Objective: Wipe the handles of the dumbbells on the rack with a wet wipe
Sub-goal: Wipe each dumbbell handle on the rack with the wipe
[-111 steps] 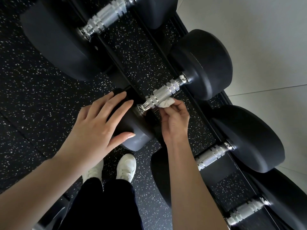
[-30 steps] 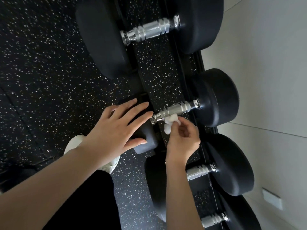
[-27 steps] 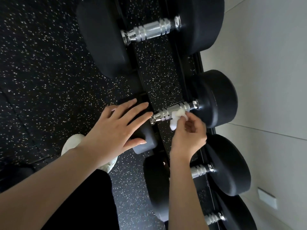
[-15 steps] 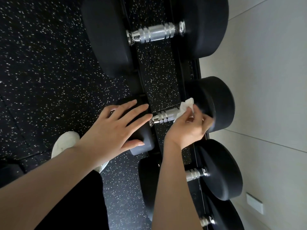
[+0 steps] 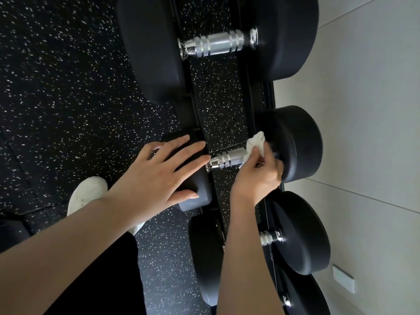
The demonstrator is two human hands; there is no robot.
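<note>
A black dumbbell lies across the rack point(image 5: 223, 110) in the middle of the view, its chrome handle point(image 5: 227, 159) showing between its two heads. My right hand point(image 5: 259, 176) grips a crumpled white wet wipe point(image 5: 256, 145) wrapped over the handle's far end, against the far head point(image 5: 295, 142). My left hand point(image 5: 156, 176) rests flat, fingers straight, on the near head point(image 5: 197, 192). The handle's far end is hidden under the wipe and my fingers.
A larger dumbbell with a chrome handle point(image 5: 218, 44) lies above on the rack. Another dumbbell's handle point(image 5: 270, 237) shows below, partly behind my right forearm. The pale wall point(image 5: 368, 110) runs close along the right. My white shoe point(image 5: 87, 194) stands on the speckled black floor.
My right hand has slid the wipe along the handle from its near end to the far end by the far head. My left hand has stayed on the near head.
</note>
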